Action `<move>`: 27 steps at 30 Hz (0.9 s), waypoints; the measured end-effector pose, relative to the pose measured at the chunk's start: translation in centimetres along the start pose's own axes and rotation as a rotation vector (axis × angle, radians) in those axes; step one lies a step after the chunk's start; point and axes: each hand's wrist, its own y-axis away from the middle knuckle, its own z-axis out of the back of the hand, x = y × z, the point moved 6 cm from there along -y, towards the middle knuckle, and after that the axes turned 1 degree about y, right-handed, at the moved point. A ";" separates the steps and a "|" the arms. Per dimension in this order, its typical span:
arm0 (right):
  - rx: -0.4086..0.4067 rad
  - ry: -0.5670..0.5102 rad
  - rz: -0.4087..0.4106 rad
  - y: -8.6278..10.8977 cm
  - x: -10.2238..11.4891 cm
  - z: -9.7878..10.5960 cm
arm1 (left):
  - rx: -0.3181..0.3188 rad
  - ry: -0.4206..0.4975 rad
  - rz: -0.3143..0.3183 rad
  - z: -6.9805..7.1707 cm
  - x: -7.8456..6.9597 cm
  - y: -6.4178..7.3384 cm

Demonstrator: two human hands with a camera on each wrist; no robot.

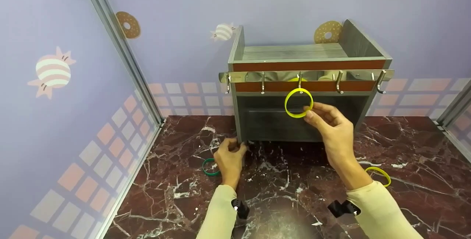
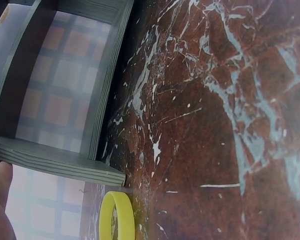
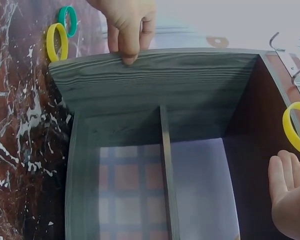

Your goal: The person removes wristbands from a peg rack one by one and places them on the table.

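Observation:
My right hand [image 1: 336, 134] pinches a yellow wristband [image 1: 286, 105] between thumb and fingers. The band is upright, its top edge just below the middle hook [image 1: 300, 79] of a metal hook strip [image 1: 281, 76]. That strip runs across the front of a grey wooden shelf [image 1: 294, 52]. Low at the shelf's left, my left hand [image 1: 229, 160] grips the side panel [image 3: 155, 65], thumb inside. A green wristband [image 1: 210, 174] lies on the table beside it. Near the panel's foot is another yellow wristband [image 2: 125, 212], hidden in the head view.
One more yellow wristband [image 1: 386, 178] lies by the right forearm. The shelf stands on a dark red marbled table [image 1: 272, 195], against a purple patterned wall [image 1: 184, 55]. A metal-framed side wall [image 1: 125, 55] rises at the left.

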 end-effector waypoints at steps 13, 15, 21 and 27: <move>-0.032 -0.052 0.056 -0.4 1.2 -0.6 | -0.014 -0.013 -0.007 0.1 0.1 0.0; -0.037 -0.063 0.062 -0.4 1.6 -0.6 | -0.018 -0.012 -0.012 0.0 0.1 0.0; -0.036 -0.080 0.074 -0.4 2.5 -0.8 | -0.019 -0.012 -0.017 0.1 0.2 0.1; -0.031 -0.115 0.077 -0.3 3.3 -0.9 | -0.006 -0.001 -0.019 0.0 0.2 0.0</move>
